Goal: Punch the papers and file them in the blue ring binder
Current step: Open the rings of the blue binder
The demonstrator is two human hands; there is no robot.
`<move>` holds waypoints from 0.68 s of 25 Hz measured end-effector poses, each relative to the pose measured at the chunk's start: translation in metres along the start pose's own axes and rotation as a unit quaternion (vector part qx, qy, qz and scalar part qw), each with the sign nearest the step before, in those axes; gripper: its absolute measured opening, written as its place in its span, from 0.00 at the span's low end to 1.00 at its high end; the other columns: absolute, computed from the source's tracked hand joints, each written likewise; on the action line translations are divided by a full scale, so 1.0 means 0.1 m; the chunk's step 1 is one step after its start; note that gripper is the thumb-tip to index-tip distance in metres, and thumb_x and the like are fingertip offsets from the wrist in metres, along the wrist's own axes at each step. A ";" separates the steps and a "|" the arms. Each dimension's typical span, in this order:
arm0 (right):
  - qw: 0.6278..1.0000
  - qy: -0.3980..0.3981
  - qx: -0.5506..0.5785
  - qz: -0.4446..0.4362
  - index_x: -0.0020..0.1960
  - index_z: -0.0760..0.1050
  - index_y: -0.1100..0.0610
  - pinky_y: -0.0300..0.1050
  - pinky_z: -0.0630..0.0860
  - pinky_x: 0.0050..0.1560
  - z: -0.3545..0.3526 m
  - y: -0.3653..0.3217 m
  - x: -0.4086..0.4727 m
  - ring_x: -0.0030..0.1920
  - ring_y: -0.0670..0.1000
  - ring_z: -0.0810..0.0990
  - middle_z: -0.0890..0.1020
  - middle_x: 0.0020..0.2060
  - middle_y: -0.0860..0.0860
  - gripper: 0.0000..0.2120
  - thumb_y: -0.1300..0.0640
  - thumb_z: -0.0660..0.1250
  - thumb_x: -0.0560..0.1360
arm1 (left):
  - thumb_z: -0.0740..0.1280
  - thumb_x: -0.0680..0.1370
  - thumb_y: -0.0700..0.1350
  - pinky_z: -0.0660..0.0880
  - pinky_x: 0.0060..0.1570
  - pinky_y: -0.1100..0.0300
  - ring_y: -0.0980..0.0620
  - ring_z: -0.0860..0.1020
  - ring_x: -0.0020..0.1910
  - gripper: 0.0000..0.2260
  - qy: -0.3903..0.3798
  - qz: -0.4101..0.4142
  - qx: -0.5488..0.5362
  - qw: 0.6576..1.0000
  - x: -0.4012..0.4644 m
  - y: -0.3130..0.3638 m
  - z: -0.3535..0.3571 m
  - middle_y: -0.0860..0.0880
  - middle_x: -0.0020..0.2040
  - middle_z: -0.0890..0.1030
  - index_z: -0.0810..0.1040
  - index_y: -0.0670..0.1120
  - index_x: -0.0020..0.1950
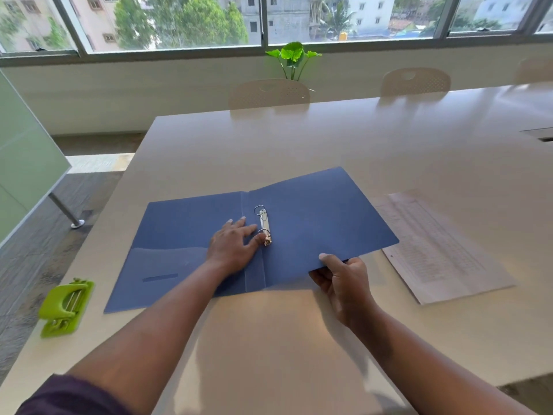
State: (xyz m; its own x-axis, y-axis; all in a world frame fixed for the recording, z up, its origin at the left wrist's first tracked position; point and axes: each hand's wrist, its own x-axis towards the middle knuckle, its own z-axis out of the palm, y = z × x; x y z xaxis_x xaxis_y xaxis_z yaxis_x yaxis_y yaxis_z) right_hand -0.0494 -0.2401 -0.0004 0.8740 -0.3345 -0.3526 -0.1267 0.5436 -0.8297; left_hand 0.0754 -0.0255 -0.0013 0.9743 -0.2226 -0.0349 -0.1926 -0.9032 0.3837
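Both forearms reach in from the near edge over the pale beige tabletop (299,139). Right hand (341,280): grip closed on the near edge of the right cover of the open blue card ring binder (323,214), thumb on top, fingers under; that cover sits slightly lifted. Left hand (232,245): flat on the binder beside the spine, grip open, holding nothing, fingertips at the near end of the small two-ring metal mechanism (264,224). Rings look shut, can't confirm.

White printed paper sheets (443,250) lie on the tabletop just right of the binder, apart from it. Whether they are punched, can't tell at this size. Lime-green plastic hole punch (64,307) sits far left near the tabletop's edge, well apart from the papers.

Risks as I read it:
- Thin binder slides on the smooth top if the rings get pulled without the left palm pinning it.
- Lifted cover swings right and shoves the stack out of square; misaligned holes follow.
- Punch is close to the left edge; a careless reach knocks it off.
- Fingertips near the rings, pinch if they snap.
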 end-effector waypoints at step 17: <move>0.795 0.140 -0.532 -0.254 0.63 0.80 0.56 0.50 0.76 0.60 -0.56 -0.82 0.11 0.57 0.56 0.83 0.86 0.54 0.51 0.19 0.57 0.75 0.72 | 0.58 0.81 0.65 0.60 0.76 0.48 0.46 0.60 0.81 0.23 0.054 0.018 0.004 0.998 -0.58 -0.08 0.17 0.52 0.79 0.67 0.74 0.60 0.73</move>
State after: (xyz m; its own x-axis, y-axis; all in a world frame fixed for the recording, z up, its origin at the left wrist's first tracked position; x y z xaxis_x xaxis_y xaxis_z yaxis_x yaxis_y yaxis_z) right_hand -0.0555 -0.3319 0.0394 0.8195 -0.5417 0.1869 -0.2453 -0.6264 -0.7399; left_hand 0.0182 -0.0117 -0.0182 0.9737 -0.2139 0.0779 -0.2275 -0.8987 0.3750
